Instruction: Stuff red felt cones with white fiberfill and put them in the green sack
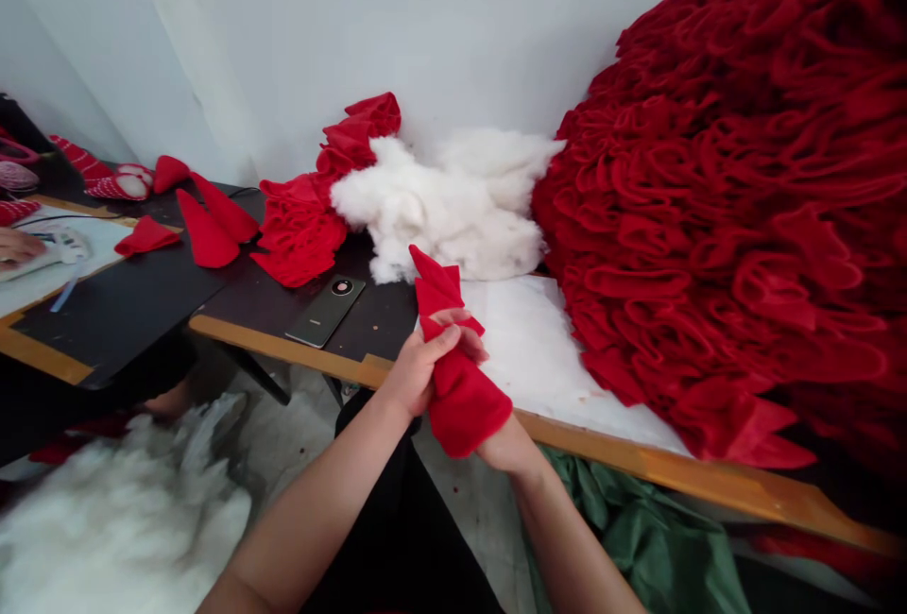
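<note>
A red felt cone [468, 406] is between my two hands, above the table's front edge. Its wide end hangs toward me, and its pointed, crumpled end sticks up past my fingers. My left hand [419, 366] grips it from the left, thumb across the front. From behind and below, my right hand [471, 342] wraps the cone; its fingertips show near the middle, while the felt hides most of the palm. Just beyond the point lies a heap of white stuffing [446, 203]. A white sheet [524, 340] lies on the table to the right of my hands.
A huge pile of red felt pieces [715, 217] covers the right side. A phone [327, 312] lies left of my hands. More felt pieces [301, 227] and stuffed cones [205, 227] stand farther left. Another person's hand [18, 247] is at the left edge. Loose stuffing [120, 520] sits below.
</note>
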